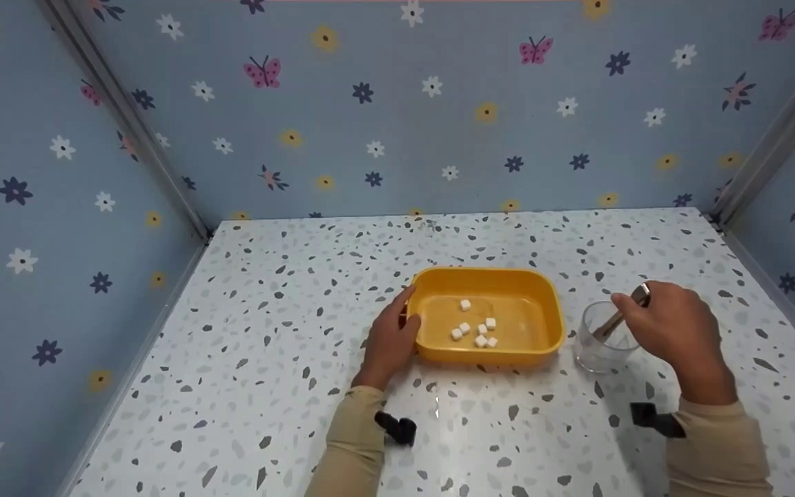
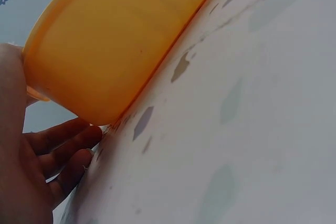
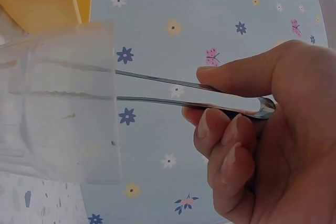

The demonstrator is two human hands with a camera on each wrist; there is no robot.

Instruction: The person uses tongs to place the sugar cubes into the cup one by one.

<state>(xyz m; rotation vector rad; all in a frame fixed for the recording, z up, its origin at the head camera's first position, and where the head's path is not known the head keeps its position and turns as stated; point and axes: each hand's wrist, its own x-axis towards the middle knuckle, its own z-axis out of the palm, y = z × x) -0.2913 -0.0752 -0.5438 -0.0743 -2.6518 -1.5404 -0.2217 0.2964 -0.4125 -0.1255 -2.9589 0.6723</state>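
Observation:
A yellow plastic container (image 1: pixel 487 355) stands on the table with several small white cubes (image 1: pixel 482 329) on its floor. My left hand (image 1: pixel 389 343) grips it at the left end, thumb and forefinger by the rim; the other fingers (image 2: pixel 68 145) curl beside its lower corner in the left wrist view. Metal tongs (image 3: pixel 163 80) are pinched between the thumb and fingers of my right hand (image 1: pixel 679 336). Their tips reach down into a clear drinking glass (image 1: pixel 601 355) to the right of the container. Through the cloudy wall the two tips (image 3: pixel 68 95) appear apart.
The speckled white table (image 1: pixel 287 310) is closed in by a flowered blue back panel (image 1: pixel 432 124) and side panels. A black wrist mount (image 1: pixel 397 428) sticks out from the left sleeve, another (image 1: pixel 656 420) from the right.

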